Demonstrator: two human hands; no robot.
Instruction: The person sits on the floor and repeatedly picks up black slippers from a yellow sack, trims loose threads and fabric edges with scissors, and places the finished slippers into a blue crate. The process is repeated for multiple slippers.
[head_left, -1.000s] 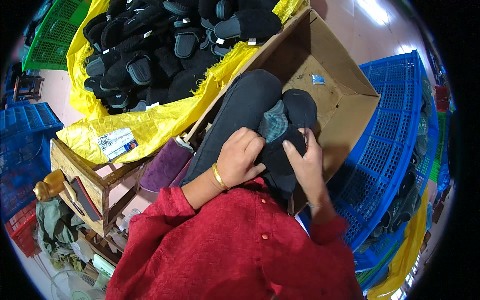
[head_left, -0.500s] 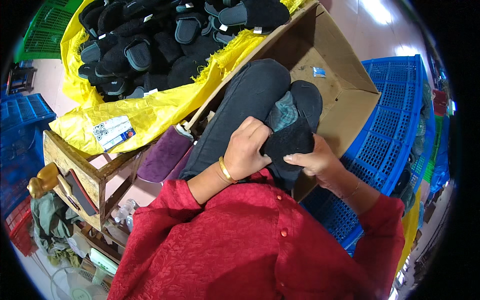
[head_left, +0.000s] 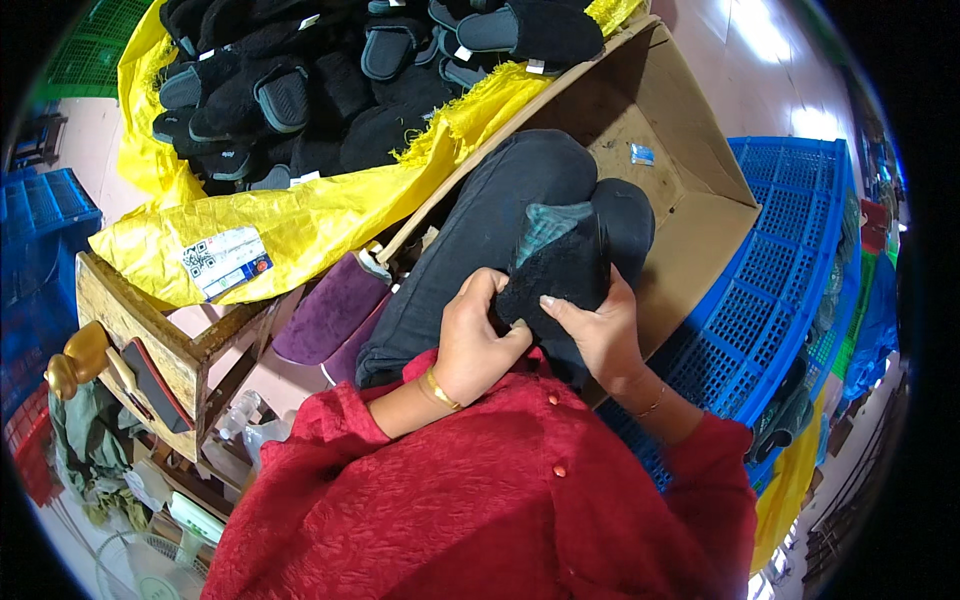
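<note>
Over my lap, both hands hold a black fuzzy slipper upper (head_left: 552,275) with teal plaid lining (head_left: 552,228) showing at its far edge. My left hand (head_left: 478,335) grips its near left edge, thumb pressed against the fabric. On the opposite edge my right hand (head_left: 600,330) is closed, its thumb on top and its fingers partly hidden behind the cloth. Dark trousers (head_left: 425,285) lie beneath the piece. A purple slipper (head_left: 325,310) is to the left of my leg.
A yellow woven sack (head_left: 350,215) carries a pile of black slippers (head_left: 330,95) at the far left. An open cardboard box (head_left: 695,150) with a small blue packet (head_left: 641,154) stands beyond my knees. Blue crates (head_left: 770,270) flank the right; a wooden stand (head_left: 140,300) is at left.
Both hands have drawn the slipper upper slightly nearer and to the left. It has turned, so the plaid lining now shows along the far edge. The right thumb lies further over the fabric.
</note>
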